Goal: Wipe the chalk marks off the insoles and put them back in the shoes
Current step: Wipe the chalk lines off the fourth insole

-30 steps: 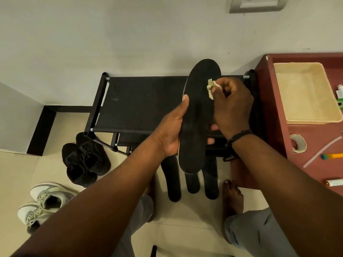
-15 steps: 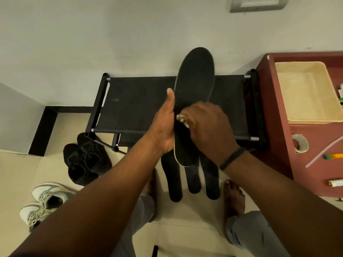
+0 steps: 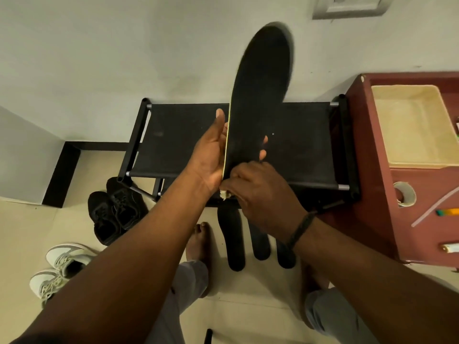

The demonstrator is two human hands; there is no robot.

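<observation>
Black and long, the insole (image 3: 260, 100) stands nearly upright above the fabric top of the black shoe rack (image 3: 178, 135), its toe end blurred against the wall. The left hand (image 3: 211, 155) grasps it at the heel half: the thumb lies straight up along the left edge, and fingertips (image 3: 263, 153) curl round the right edge, so the hand is wrapped around the insole from behind. The right hand (image 3: 258, 192) is clenched at the insole's bottom end, its curled fingers pinching a small pale wad of cloth (image 3: 224, 194) that peeks out at the lower left of the knuckles, touching the insole's heel. A dark band circles the right wrist.

On the floor just in front of the rack's near edge lie 3 more black insoles (image 3: 234, 239) side by side, between the person's bare feet. A pair of black shoes (image 3: 114, 209) sits by the rack's near left corner, and a pair of white sneakers (image 3: 59, 266) nearer still. At the rack's right end stands a red cabinet (image 3: 367, 194) bearing a cream tray (image 3: 412, 125) and a tape roll (image 3: 403, 194).
</observation>
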